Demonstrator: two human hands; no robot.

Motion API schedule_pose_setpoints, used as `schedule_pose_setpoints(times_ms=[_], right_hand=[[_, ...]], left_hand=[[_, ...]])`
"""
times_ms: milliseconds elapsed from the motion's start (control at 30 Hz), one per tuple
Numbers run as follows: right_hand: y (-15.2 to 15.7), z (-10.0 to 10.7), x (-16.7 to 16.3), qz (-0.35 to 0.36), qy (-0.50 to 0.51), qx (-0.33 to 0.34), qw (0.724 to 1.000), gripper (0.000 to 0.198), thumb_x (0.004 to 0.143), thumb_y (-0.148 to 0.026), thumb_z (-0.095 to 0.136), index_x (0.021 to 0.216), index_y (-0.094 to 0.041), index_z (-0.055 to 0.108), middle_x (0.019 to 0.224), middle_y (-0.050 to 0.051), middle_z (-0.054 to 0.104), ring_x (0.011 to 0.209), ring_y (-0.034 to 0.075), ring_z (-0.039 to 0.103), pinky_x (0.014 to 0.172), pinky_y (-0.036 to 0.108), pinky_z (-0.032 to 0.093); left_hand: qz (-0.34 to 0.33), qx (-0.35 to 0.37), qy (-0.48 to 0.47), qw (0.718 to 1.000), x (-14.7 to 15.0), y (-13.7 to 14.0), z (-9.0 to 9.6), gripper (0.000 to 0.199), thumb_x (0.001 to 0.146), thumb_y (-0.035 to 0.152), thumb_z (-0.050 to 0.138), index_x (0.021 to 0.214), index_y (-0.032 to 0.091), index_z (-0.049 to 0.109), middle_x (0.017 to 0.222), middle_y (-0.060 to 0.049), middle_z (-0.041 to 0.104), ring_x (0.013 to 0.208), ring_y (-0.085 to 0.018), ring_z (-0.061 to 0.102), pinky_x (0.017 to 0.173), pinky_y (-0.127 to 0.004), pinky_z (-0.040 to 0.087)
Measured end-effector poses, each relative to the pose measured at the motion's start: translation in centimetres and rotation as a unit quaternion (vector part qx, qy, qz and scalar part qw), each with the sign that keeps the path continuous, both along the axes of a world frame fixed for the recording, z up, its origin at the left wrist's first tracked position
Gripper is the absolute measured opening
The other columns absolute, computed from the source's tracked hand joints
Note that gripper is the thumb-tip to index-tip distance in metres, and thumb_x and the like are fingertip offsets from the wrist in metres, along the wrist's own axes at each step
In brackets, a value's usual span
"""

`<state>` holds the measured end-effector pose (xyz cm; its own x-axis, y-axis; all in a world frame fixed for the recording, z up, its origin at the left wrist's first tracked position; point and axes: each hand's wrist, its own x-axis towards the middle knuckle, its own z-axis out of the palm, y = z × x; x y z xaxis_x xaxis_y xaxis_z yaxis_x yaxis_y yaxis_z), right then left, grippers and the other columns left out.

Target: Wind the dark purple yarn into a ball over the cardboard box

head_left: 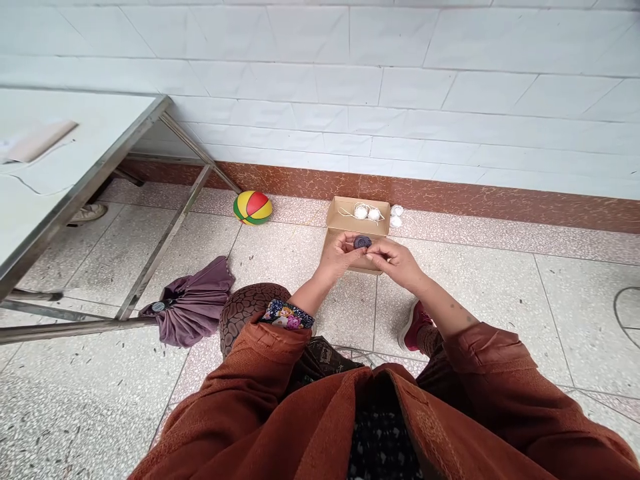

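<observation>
Dark ball (362, 242): held up between both hands, over the near half of the open box (336, 220).

Left hand (343, 253): fingers curled part-closed round the ball's left side. Right hand (395, 259): thumb and fingertips drawn together at its right side; exact contact too small to tell.

Box: far half carries two white balls (361, 211) side by side, right of its middle, with a loose strand (346, 214) running toward its left edge. Near half mostly covered by the hands; contents cannot be told. Two loose balls (397, 211) on the floor, just beside the far half's right edge.

Box's far edge sits near the skirting (300, 181); floor (480, 287) stretches widely rightward. Leftward, beach ball (253, 208) by the skirting, umbrella (197, 300) near the table's (100, 113) lower frame.

Forearms reach forward and converge, wrists bent inward, sleeves (277, 337) pushed back.
</observation>
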<state>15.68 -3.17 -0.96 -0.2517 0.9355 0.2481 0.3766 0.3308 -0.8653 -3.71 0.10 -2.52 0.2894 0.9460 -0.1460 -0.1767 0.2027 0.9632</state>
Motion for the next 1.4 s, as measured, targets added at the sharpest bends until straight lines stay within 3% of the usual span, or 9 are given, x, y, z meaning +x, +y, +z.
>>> schedule_pose_setpoints(times_ms=[200,367,600,767,900,1000,1067,1233,1400], right_hand=[[1.1,-0.4,0.9,-0.101,0.038,-0.01,0.994,0.028,0.097,-0.05,0.069,0.082,-0.026,0.071,0.079,0.003,0.065,0.077,0.021,0.058,0.075,0.036,0.049],[1.2,-1.6,0.6,-0.101,0.071,-0.061,0.99,0.03,0.096,-0.051,0.065,0.082,-0.025,0.065,0.079,0.001,0.063,0.074,0.019,0.056,0.074,0.035,0.047],[0.4,-1.6,-0.2,-0.066,0.017,-0.084,0.994,0.024,0.097,-0.045,0.064,0.087,-0.024,0.065,0.081,0.002,0.067,0.076,0.02,0.059,0.073,0.033,0.046],[-0.4,0.0,0.1,0.038,0.035,-0.083,0.995,0.027,0.101,-0.048,0.067,0.095,-0.023,0.073,0.084,0.002,0.07,0.073,0.017,0.058,0.07,0.031,0.047],[0.1,0.3,0.7,-0.032,0.072,-0.064,0.995,0.032,0.1,-0.054,0.07,0.091,-0.024,0.073,0.084,0.002,0.07,0.077,0.018,0.06,0.074,0.032,0.049],[0.8,-0.5,0.7,-0.081,0.08,-0.067,0.991,0.035,0.098,-0.057,0.069,0.086,-0.024,0.069,0.081,0.001,0.068,0.076,0.019,0.059,0.075,0.033,0.048],[1.0,-1.1,0.6,-0.09,0.078,-0.083,0.989,0.036,0.099,-0.057,0.065,0.084,-0.024,0.066,0.078,0.0,0.065,0.074,0.018,0.057,0.073,0.033,0.047],[0.4,-1.5,-0.1,-0.073,0.021,-0.09,0.993,0.029,0.099,-0.047,0.062,0.082,-0.024,0.062,0.075,-0.001,0.061,0.071,0.018,0.054,0.07,0.031,0.044],[-0.6,-0.7,-0.7,0.021,-0.007,-0.031,0.999,0.025,0.102,-0.042,0.062,0.086,-0.024,0.066,0.083,0.002,0.067,0.076,0.019,0.059,0.075,0.033,0.048]], left_hand=[[-0.125,0.021,-0.044,0.991,-0.1,-0.7,0.6,0.066,0.071,0.039,0.098,0.124,0.024,0.062,0.09,0.002,0.071,0.076,-0.011,0.064,0.074,-0.027,0.049],[-0.17,-0.014,-0.079,0.982,-0.3,-0.9,1.1,0.063,0.079,0.049,0.093,0.133,0.027,0.066,0.106,-0.003,0.074,0.079,-0.013,0.07,0.075,-0.03,0.057],[-0.095,-0.046,-0.115,0.988,-0.3,-0.7,1.0,0.058,0.073,0.042,0.095,0.122,0.021,0.071,0.116,-0.006,0.075,0.087,-0.014,0.072,0.084,-0.032,0.06],[0.001,-0.016,-0.019,1.0,-0.4,0.0,0.3,0.047,0.073,0.034,0.092,0.111,0.019,0.07,0.102,-0.002,0.075,0.081,-0.012,0.066,0.08,-0.029,0.054],[-0.063,0.013,0.037,0.997,-0.2,-0.2,0.0,0.046,0.07,0.029,0.094,0.108,0.019,0.07,0.096,-0.001,0.073,0.081,-0.012,0.063,0.078,-0.028,0.049],[-0.129,0.013,-0.017,0.991,-0.1,-0.6,0.4,0.058,0.068,0.028,0.096,0.118,0.022,0.068,0.093,0.0,0.072,0.085,-0.014,0.065,0.082,-0.029,0.05],[-0.136,-0.003,-0.076,0.988,-0.1,-0.8,0.7,0.063,0.07,0.029,0.097,0.125,0.024,0.067,0.093,0.0,0.072,0.088,-0.014,0.067,0.086,-0.03,0.052],[-0.042,-0.034,-0.153,0.987,-0.1,-0.3,0.4,0.052,0.072,0.034,0.096,0.118,0.022,0.072,0.113,-0.006,0.077,0.107,-0.018,0.071,0.103,-0.037,0.053],[0.048,-0.007,-0.069,0.996,0.0,0.4,-0.6,0.046,0.069,0.028,0.095,0.109,0.02,0.073,0.109,-0.005,0.078,0.104,-0.019,0.072,0.106,-0.038,0.053]])
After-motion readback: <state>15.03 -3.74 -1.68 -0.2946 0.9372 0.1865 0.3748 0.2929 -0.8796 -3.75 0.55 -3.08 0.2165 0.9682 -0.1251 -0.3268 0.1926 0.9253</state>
